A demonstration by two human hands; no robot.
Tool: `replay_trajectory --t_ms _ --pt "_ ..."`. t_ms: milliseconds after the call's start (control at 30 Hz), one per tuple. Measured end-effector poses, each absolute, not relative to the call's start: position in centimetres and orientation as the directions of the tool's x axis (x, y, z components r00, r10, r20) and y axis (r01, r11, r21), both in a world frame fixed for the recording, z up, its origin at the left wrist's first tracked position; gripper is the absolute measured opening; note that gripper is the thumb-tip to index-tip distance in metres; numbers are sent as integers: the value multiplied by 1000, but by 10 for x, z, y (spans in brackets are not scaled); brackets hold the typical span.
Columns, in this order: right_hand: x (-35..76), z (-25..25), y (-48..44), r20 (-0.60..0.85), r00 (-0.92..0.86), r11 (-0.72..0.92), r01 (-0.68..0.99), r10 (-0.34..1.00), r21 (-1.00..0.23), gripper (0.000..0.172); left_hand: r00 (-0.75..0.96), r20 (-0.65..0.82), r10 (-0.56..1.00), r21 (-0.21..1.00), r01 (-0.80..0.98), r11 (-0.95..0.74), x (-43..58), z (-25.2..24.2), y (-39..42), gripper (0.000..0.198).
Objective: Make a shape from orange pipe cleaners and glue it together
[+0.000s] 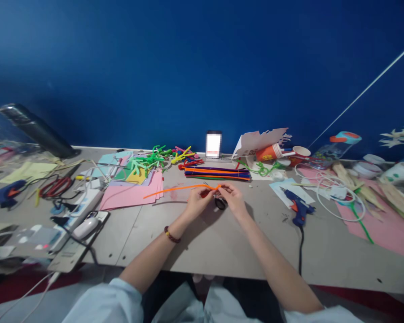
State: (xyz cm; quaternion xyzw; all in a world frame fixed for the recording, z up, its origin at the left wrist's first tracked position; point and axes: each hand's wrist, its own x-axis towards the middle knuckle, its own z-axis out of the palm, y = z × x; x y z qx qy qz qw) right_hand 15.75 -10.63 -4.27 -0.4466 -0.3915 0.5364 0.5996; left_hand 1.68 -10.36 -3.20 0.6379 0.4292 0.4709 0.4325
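Both my hands are raised over the middle of the grey table, their fingers pinching an orange pipe cleaner. My left hand holds it near a twisted section, and its long free end reaches left over the pink paper. My right hand grips the same pipe cleaner at its twisted end, where short strands stick out. Just below my fingers lies a small black round object, partly hidden by my hands. A beaded bracelet circles my left wrist.
Stacked coloured paper, bundled pipe cleaners and twisted green shapes lie ahead. A blue glue gun stands right, its black cord crossing the table edge. A power strip and tangled cables lie left.
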Motion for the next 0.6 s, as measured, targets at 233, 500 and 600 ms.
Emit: replay_trajectory --t_ms 233,500,600 --pt "158 -42 -109 -22 108 5 -238 994 -971 36 182 217 959 968 87 -236 17 -32 -103 23" --pt "156 -47 -109 58 146 82 -162 988 -983 28 169 288 943 901 287 -326 18 -43 -106 20" --pt "155 -47 -111 67 172 95 -160 983 -983 23 198 381 903 806 409 -429 18 -45 -110 18"
